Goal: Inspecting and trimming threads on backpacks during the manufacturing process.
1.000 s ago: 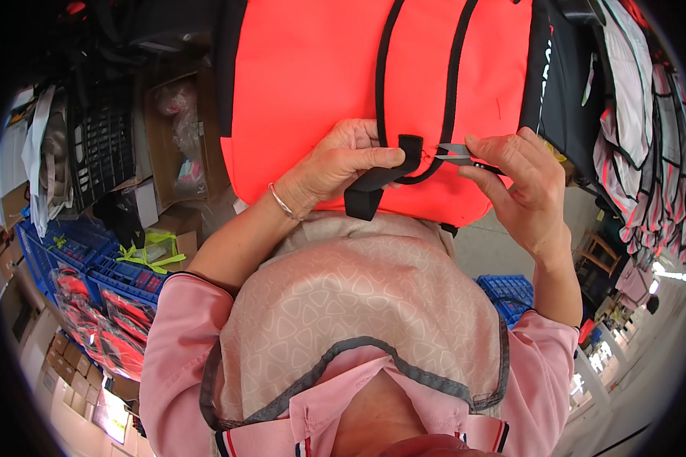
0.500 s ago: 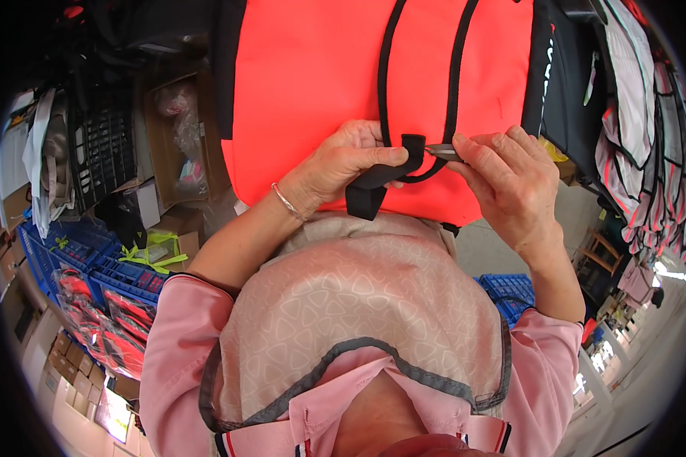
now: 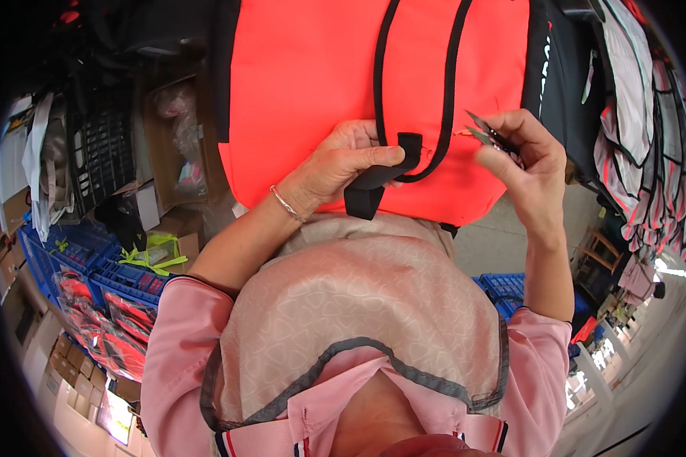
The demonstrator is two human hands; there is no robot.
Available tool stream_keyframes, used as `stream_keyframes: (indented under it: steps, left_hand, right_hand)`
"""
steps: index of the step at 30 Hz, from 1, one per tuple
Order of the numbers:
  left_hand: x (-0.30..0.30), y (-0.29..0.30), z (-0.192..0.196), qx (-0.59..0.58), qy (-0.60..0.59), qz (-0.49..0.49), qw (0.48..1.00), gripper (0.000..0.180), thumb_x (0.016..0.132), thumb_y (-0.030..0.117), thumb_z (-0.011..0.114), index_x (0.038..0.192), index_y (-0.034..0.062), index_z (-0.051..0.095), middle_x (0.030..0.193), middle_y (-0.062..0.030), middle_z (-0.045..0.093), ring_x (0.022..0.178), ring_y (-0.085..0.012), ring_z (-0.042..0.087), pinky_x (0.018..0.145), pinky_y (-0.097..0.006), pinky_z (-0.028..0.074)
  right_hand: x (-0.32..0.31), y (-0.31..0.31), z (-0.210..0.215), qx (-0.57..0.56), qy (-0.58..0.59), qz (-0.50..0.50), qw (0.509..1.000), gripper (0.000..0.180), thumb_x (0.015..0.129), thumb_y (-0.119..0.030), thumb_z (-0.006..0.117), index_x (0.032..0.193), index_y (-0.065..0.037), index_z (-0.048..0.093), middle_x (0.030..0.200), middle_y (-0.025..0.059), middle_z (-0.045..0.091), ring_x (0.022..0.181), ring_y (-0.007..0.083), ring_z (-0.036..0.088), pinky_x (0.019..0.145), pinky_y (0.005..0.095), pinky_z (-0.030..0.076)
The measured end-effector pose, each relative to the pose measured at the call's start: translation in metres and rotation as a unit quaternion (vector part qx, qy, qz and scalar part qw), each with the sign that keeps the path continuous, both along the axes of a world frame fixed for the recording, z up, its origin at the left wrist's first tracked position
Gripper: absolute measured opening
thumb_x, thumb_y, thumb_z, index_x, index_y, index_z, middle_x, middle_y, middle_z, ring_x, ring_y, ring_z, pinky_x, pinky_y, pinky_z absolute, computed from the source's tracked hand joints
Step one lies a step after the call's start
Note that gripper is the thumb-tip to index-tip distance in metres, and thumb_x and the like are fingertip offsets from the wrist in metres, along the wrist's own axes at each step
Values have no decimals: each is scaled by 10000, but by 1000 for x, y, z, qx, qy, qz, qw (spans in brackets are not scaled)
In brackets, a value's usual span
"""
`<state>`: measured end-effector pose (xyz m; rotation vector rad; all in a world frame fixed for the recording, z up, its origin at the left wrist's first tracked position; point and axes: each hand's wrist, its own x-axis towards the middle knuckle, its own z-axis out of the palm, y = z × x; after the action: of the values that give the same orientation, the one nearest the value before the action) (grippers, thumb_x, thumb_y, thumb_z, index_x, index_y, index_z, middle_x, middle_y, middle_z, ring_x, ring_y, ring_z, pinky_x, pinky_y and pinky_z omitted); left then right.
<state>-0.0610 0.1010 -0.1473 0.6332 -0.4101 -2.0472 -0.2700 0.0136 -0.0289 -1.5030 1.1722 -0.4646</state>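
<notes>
A bright orange-red fabric bag (image 3: pixel 305 84) with black piping lies in front of me, its near edge against my apron. My left hand (image 3: pixel 335 164) is closed on a black webbing strap (image 3: pixel 366 199), thumb on top, close to where it is sewn onto the bag. In my right hand (image 3: pixel 537 171), thread snips (image 3: pixel 498 140) are held above the bag's right part, blades apart and clear of the strap. Small reddish bits of thread show by the blade tips. A short loose thread shows on the panel beside the strap's end.
Blue crates (image 3: pixel 130 276) stand at the left, with plastic-wrapped red goods (image 3: pixel 99 324) beside them. An open carton (image 3: pixel 177 145) and a black crate (image 3: pixel 103 145) are at the far left. Grey-and-white fabric pieces (image 3: pixel 632 99) hang at the right. Another blue crate (image 3: pixel 503 291) sits low at the right.
My right hand has moved right and slightly away from the strap, and the snips have turned, their blades now apart. My left hand keeps its hold on the strap; the bag has shifted slightly left.
</notes>
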Motion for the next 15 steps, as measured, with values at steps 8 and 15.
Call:
stream_keyframes:
  steps: [8,15]
  left_hand:
    - [-12,2,1,-13,-62,64,996,258,911,137,655,1112,-22,629,975,-89,698,830,-135,678,730,-262,574]
    - [-23,3,-8,-67,-161,86,981,252,901,36,663,1142,-32,630,1040,-69,699,914,-111,669,828,-248,556]
  right_hand:
    - [7,24,-37,-329,107,167,923,278,671,27,752,928,-38,668,797,89,628,676,222,641,575,311,508]
    - [-10,21,-30,79,-68,54,993,158,746,48,676,858,-19,587,740,58,560,604,136,535,549,306,429]
